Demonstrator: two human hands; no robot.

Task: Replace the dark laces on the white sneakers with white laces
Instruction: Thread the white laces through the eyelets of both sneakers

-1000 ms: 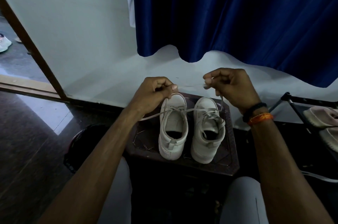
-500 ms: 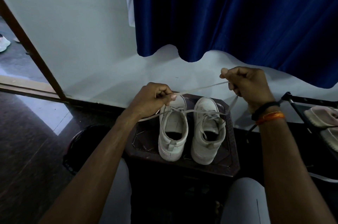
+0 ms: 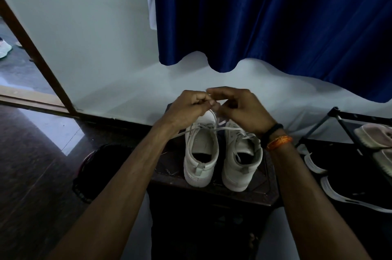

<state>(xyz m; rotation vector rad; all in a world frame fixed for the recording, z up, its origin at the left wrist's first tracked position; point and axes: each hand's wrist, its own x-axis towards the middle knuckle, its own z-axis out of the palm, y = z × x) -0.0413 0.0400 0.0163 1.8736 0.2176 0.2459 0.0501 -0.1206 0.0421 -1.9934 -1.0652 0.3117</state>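
Blue curtain (image 3: 275, 15) hangs across the upper right, its scalloped hem ending above the floor line; pale wall (image 3: 95, 37) fills the upper left. Brown door frame (image 3: 36, 56) slants down the far left edge. Dark glossy floor (image 3: 31, 164) at lower left.

Small dark wooden table (image 3: 263, 194) sits at centre, between the person's knees. Black shoe rack (image 3: 343, 119) stands to the right of it, carrying a pale pinkish shoe (image 3: 375, 134); a dark shoe with a white sole (image 3: 347, 194) lies below the rack. Dark round object at left of the table, too dim to identify.

Two white sneakers stand side by side on the table, heels toward the camera, toes toward the wall: left sneaker (image 3: 200, 153) and right sneaker (image 3: 241, 160), just beside each other. Both show white laces; a loose white lace (image 3: 191, 130) stretches across the left sneaker's tongue toward the left forearm.

Left hand (image 3: 186, 109) and right hand (image 3: 239, 109) are raised together above the toes of the sneakers, fingertips nearly meeting. Left hand's fingers are curled, pinching the lace. Right hand's fingers are bent around the lace at the same spot; exact grip is blurred. Right wrist wears a black band (image 3: 273, 132) and an orange thread (image 3: 277, 142).
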